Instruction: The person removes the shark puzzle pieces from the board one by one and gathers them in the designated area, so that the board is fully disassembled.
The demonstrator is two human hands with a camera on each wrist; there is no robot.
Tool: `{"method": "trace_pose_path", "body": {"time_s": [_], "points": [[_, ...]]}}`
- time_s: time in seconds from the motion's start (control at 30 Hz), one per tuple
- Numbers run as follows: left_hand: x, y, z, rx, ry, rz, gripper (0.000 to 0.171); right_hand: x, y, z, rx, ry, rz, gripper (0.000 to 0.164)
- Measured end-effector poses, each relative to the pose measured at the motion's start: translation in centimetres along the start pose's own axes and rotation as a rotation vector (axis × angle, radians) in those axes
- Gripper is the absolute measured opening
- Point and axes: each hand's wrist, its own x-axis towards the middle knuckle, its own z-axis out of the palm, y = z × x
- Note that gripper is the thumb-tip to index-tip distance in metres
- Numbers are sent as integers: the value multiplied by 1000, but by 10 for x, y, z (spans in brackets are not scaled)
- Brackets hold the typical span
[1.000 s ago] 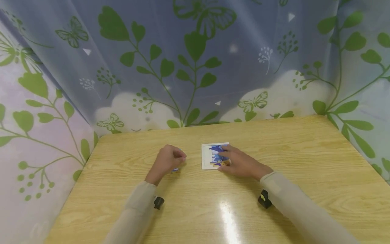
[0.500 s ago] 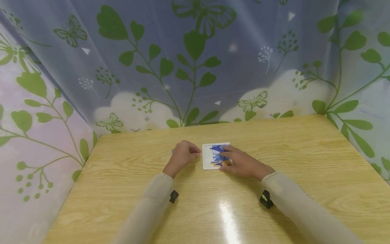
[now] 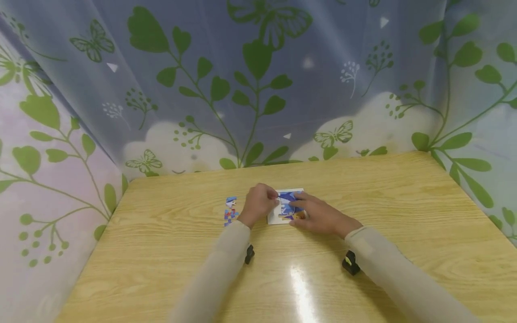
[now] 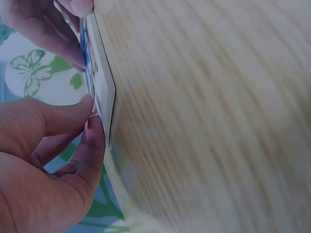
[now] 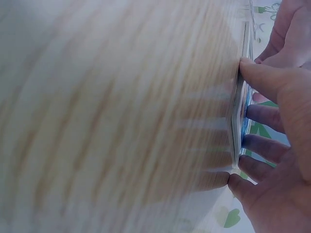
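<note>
Nearest us, two sleeves (image 3: 216, 271) reach in over the desk (image 3: 153, 269), with a black camera (image 3: 350, 263) at each wrist. Past them we see the tray (image 3: 273, 218), flat, about midway between the desk's left and right edges and closer to its far edge. It lies between and partly under the hands.

Our right hand (image 3: 323, 216) covers the tray's right side, fingers spread and relaxed: the thumb rests at the near edge, the others reach over the blue picture (image 3: 286, 209). Our left hand (image 3: 258, 205) is over the tray's left side, toward the far left corner; thumb and finger pinch a piece (image 4: 94, 113), of which only a sliver shows. Just left of that hand, loose pieces (image 3: 230, 202) lie together on the desk, partly hidden. Behind the far edge hangs a leaf-print curtain (image 3: 323, 89).
</note>
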Motion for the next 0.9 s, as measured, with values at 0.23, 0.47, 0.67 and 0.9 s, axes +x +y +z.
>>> {"method": "trace_pose_path", "body": {"time_s": [0.23,0.47,0.67,0.9], "points": [[3,4,3,9,10,-44,12,0,1,1,-16,13,-12,56],[4,5,4,5,22,-74,10,0,2,1,-21,12,-19,56],[4,5,4,-30,45,-83,8,-1,1,0,-17,7,-11,56],[3,5,5,-75,96,-110,6,0,2,1,-7,1,1,56]]}}
